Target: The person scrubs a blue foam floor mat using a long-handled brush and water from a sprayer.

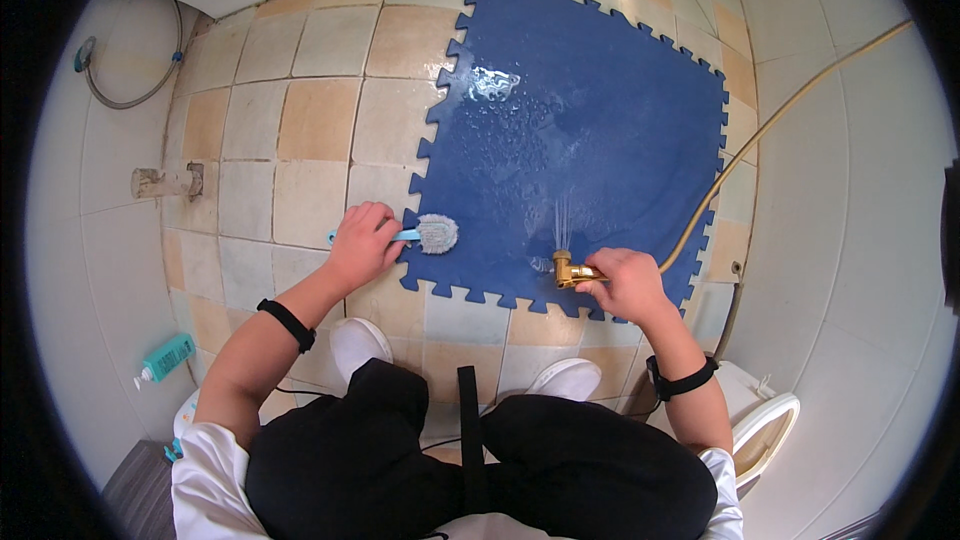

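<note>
A blue interlocking foam mat (600, 127) lies wet on the tiled floor in front of me. My left hand (365, 244) is closed around the light-blue handle of a scrub brush (438, 234), whose grey-white bristle head rests at the mat's near left corner. Over the mat's near edge, my right hand (626, 283) grips a gold-coloured spray nozzle (564, 270). Thin jets of water leave the nozzle towards the mat's far side. A gold hose (757, 136) runs from that hand up to the right. Droplets and shallow water cover part of the mat's left and middle.
A short pipe (161, 182) stands out at the left, below a hand shower (85, 55) with its hose. A teal pump bottle (169, 357) is at the lower left. At the lower right stands a white bin (765, 439). My white shoes flank the tiles before me.
</note>
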A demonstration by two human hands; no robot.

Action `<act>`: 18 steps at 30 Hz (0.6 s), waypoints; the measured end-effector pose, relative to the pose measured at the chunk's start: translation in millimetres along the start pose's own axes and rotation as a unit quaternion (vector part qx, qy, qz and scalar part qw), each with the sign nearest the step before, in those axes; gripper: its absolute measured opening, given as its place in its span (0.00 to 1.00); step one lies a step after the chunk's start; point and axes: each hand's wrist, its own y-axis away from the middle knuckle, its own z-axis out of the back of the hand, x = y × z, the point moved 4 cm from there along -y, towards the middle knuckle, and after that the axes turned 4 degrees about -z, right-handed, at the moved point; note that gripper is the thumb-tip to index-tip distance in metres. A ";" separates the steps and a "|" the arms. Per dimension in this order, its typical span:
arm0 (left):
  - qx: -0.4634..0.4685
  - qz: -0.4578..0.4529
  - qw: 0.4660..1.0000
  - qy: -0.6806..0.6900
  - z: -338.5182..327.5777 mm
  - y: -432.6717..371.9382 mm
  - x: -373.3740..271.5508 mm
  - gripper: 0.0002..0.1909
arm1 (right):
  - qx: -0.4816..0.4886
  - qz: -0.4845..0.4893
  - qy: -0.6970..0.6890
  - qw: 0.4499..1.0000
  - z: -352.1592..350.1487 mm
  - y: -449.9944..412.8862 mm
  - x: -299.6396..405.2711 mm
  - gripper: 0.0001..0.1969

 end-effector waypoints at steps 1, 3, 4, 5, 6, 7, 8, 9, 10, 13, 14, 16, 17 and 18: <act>0.000 0.000 1.000 0.000 0.4 0.0 0.4 0.12 | 0.004 0.012 -0.001 1.000 -0.5 -1.2 2.1 0.16; -0.008 -0.001 1.000 -0.007 2.0 -1.1 0.4 0.13 | -0.080 -0.058 0.019 0.995 6.4 -10.0 -9.7 0.17; -0.009 0.000 1.000 -0.007 1.3 -1.1 0.2 0.13 | -0.093 -0.097 0.050 0.990 10.3 -12.0 -20.2 0.17; -0.001 0.004 1.000 -0.006 -1.3 -0.7 0.3 0.13 | -0.106 -0.136 0.081 0.982 16.6 -12.8 -31.8 0.17; 0.007 0.008 1.000 -0.005 -2.8 -0.4 1.3 0.13 | -0.113 -0.174 0.074 0.975 24.2 -15.7 -40.6 0.17; 0.005 0.009 1.000 -0.006 -2.1 -0.2 1.7 0.13 | -0.117 -0.192 0.073 0.972 25.3 -17.2 -51.3 0.17; 0.005 0.011 1.000 -0.002 -1.4 0.3 2.1 0.14 | -0.110 -0.182 0.064 0.975 25.5 -18.0 -53.6 0.17; 0.005 0.014 1.000 0.004 -1.8 0.4 1.6 0.15 | -0.103 -0.172 0.058 0.978 26.4 -18.7 -53.7 0.17; 0.002 0.016 1.000 0.004 -1.1 0.4 1.3 0.15 | -0.092 -0.099 0.055 0.989 23.9 -18.5 -45.5 0.17; 0.010 0.024 1.000 0.009 2.5 -1.4 -1.7 0.17 | -0.028 0.037 0.078 0.996 11.9 -17.7 -23.1 0.17; -0.010 0.014 1.000 0.009 4.9 -4.3 -5.7 0.18 | -0.049 0.028 0.079 0.995 13.9 -19.7 -25.7 0.17; -0.031 0.004 0.999 0.010 7.1 -7.1 -12.5 0.19 | -0.069 0.020 0.080 0.994 17.1 -23.5 -33.2 0.17; -0.043 -0.048 0.998 0.029 7.4 -6.1 -20.9 0.19 | -0.092 -0.030 0.073 0.993 20.8 -24.8 -40.6 0.17; -0.055 -0.099 0.992 0.045 8.3 -4.1 -28.2 0.19 | -0.115 -0.080 0.065 0.988 23.4 -26.9 -46.3 0.17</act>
